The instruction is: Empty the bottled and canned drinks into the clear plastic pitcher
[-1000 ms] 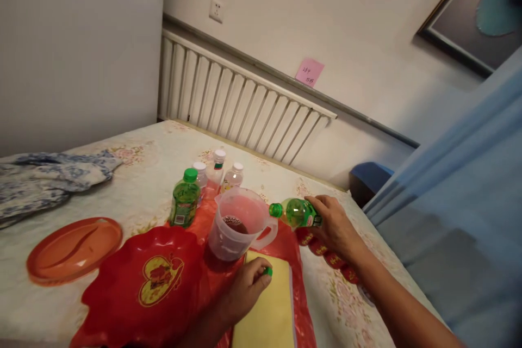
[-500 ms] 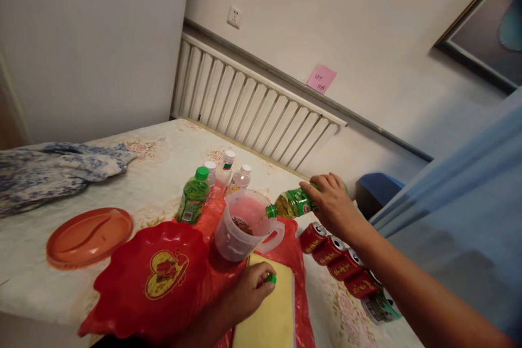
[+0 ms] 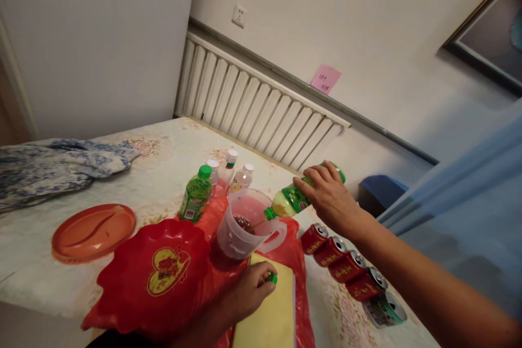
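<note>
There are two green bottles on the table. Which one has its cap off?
The green bottle tipped over the clear jug in the right hand is open. The left hand pinches its green cap. The other green bottle stands upright, capped.

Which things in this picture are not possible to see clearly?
- Head view: writing on the pink note is too small to read.
- Green bottle is partly covered by the right hand.
- Green cap is mostly hidden in the left hand.
- Framed picture is cut off by the edge.
</note>
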`<state>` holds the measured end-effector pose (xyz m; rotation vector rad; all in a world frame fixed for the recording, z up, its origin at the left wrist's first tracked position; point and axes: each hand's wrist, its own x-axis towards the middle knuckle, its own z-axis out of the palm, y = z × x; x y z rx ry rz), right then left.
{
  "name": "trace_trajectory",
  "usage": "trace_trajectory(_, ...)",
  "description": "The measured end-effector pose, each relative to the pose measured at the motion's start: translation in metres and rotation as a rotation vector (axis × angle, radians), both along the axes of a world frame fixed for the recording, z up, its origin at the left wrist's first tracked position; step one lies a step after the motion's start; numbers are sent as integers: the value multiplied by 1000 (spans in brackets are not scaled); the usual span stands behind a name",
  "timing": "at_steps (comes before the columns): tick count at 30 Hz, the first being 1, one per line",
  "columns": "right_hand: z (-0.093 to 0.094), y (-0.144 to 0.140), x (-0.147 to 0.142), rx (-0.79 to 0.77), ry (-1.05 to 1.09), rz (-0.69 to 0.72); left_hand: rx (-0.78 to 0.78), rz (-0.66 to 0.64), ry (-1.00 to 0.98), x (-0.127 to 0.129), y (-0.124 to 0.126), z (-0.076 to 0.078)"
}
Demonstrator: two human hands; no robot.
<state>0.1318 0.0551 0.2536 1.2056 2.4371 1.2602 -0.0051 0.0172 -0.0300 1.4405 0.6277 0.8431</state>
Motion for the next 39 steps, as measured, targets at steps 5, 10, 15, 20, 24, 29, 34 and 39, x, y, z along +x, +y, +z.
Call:
trace_trajectory(5,0,1,-4,0,-9,26,11,-3,-19,1,1,-3)
trace_trajectory(10,2,2,-6,-9,-13,23,21,18,4,0,0,1)
trace_trajectory(15,-2,3,0,-26,33,11,8,15,3,-1,0,2)
trace_trajectory(20,-20,1,20,-126,261,-70,-28,-4,-39,1,2,-4)
trace_trajectory(24,-47,-12,46,-231,577,-131,-151,-74,-148,3,5,-6)
trace_trajectory(29,-96,-55,76,-380,974,-341,-215,-79,-274,5,7,-7)
trace_trajectory(34,-157,-104,88,-468,1039,-518,-224,-37,-309,9,8,-10)
trace_trajectory(39,-193,-131,82,-556,1048,-627,-213,-4,-301,11,7,-12)
